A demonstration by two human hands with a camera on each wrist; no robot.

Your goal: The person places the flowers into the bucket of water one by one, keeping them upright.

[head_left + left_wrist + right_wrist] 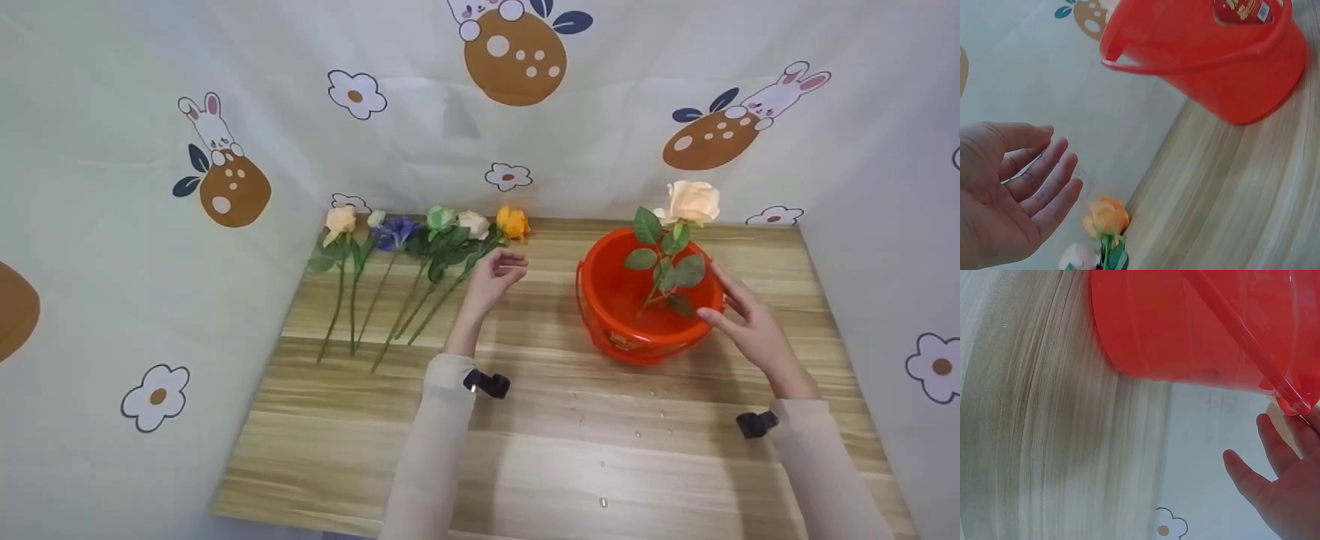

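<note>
A red bucket (pixel 615 330) stands on the wooden table, its handle hanging down. Inside it leans a peach rose (pixel 692 202) with green leaves, the bloom above the far rim. My right hand (pixel 750 330) is at the bucket's right rim, thumb by the near side and fingers extended along the outside. The right wrist view shows its fingers (pixel 1278 450) spread beside the handle joint. My left hand (pixel 491 281) hovers near the orange rose (pixel 513 223), holding nothing. In the left wrist view its fingers are loosely bent, with the bucket beyond.
Left of the bucket lie several flowers: a peach rose (pixel 340 220), a purple flower (pixel 395 234), a green bloom (pixel 441 218) and a pale rose (pixel 473 224), stems toward me. Water drops (pixel 603 502) dot the table front. A printed cloth (pixel 420 142) hangs behind the table.
</note>
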